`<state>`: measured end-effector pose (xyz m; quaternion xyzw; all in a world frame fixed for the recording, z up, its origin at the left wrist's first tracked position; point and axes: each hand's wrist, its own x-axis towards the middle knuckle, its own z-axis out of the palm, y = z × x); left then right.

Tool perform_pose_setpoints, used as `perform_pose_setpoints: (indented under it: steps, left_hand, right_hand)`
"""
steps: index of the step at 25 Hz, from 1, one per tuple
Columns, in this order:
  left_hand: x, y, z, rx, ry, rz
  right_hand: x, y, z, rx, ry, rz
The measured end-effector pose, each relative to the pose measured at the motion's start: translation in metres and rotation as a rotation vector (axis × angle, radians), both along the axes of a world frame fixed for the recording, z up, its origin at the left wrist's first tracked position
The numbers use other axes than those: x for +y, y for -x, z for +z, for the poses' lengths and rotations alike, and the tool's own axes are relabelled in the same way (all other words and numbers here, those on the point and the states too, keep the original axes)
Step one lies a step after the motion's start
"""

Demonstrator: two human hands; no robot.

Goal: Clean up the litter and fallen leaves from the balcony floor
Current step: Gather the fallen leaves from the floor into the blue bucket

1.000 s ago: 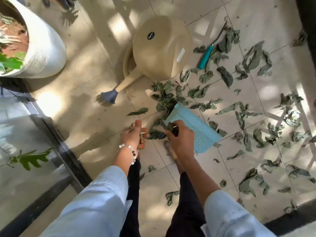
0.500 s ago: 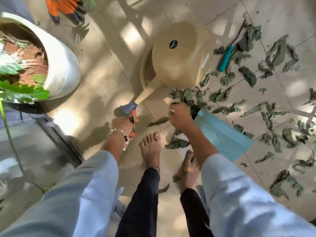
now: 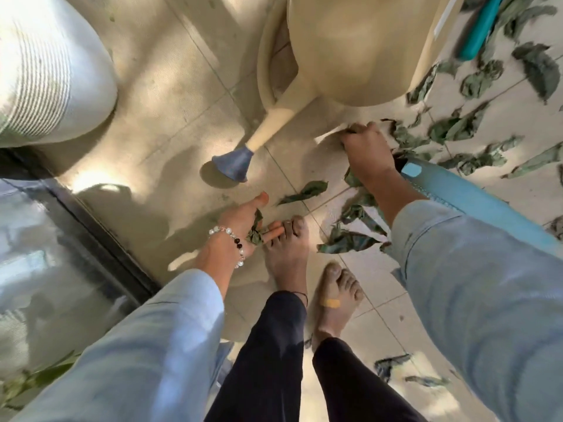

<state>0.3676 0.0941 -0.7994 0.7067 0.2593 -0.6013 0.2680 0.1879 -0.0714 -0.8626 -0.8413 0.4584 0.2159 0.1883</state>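
Two hands: both of yours are low over the tiled floor (image 3: pixel 170 95), sleeves pushed back.
Left hand (image 3: pixel 240 222): your palm faces up beside your left foot (image 3: pixel 288 248), thumb stretched out, fingers loosely cupped round a small crumpled leaf clump (image 3: pixel 256 231).
Right hand (image 3: pixel 365 147): your fingers are curled down on a bunch of leaves at the base of the watering can (image 3: pixel 350 50), gripping them.
Leaves on floor (image 3: pixel 457 129): most lie scattered to the right of your right hand; one single leaf (image 3: pixel 304 191) lies between your two hands, and a pile (image 3: pixel 350 229) sits under your right forearm.
Blue dustpan (image 3: pixel 475 205): it lies just right of your right wrist, partly behind your sleeve.
Spout: the can's blue rose (image 3: pixel 233 162) points toward your left hand.
Planter (image 3: pixel 51 71): white, ribbed, far left.
Teal handle (image 3: pixel 481 25): top right, among leaves.
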Motion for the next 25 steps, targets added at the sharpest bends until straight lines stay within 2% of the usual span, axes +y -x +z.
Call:
perform_pose_setpoints:
  steps: [1,3,6,9,11,13,15,17,19,22,23,25]
  left_hand:
    - [-0.006,-0.004,0.019,0.042,-0.010,-0.002]
    - [-0.004,-0.005,0.011,0.016,-0.045,-0.021]
    - [-0.003,-0.004,0.012,-0.010,-0.061,-0.113]
    - [-0.009,-0.002,0.013,-0.031,-0.045,-0.114]
    - [-0.011,0.002,0.007,-0.028,-0.032,-0.115]
    - [-0.011,0.003,0.003,-0.064,-0.029,-0.118]
    - [-0.010,0.004,0.006,-0.099,-0.029,-0.133]
    - [-0.012,0.008,0.022,-0.096,-0.014,-0.118]
    - [-0.021,0.017,0.051,-0.111,0.004,-0.093]
    - [-0.040,0.035,0.101,-0.137,0.065,-0.040]
    - [-0.050,0.044,0.126,-0.133,0.095,-0.005]
    - [-0.073,0.068,0.181,-0.102,0.197,0.075]
  right_hand:
    - [0.005,0.000,0.005,-0.066,0.027,-0.034]
    - [0.025,-0.007,0.017,-0.224,0.015,-0.101]
    - [0.075,-0.023,0.025,-0.320,-0.046,0.089]
    - [0.109,-0.024,0.016,-0.100,-0.208,0.290]
    - [0.113,-0.017,0.009,-0.023,-0.163,0.392]
    - [0.105,-0.013,0.006,-0.020,-0.122,0.393]
    - [0.086,-0.006,0.013,-0.105,-0.189,0.107]
    - [0.064,0.002,0.037,-0.265,-0.396,-0.480]
    - [0.055,0.008,0.087,-0.623,-0.739,-1.065]
    - [0.063,0.011,0.186,-1.046,-1.059,-1.456]
    - [0.067,0.011,0.222,-1.158,-1.109,-1.562]
    - [0.071,0.013,0.288,-1.364,-1.080,-1.770]
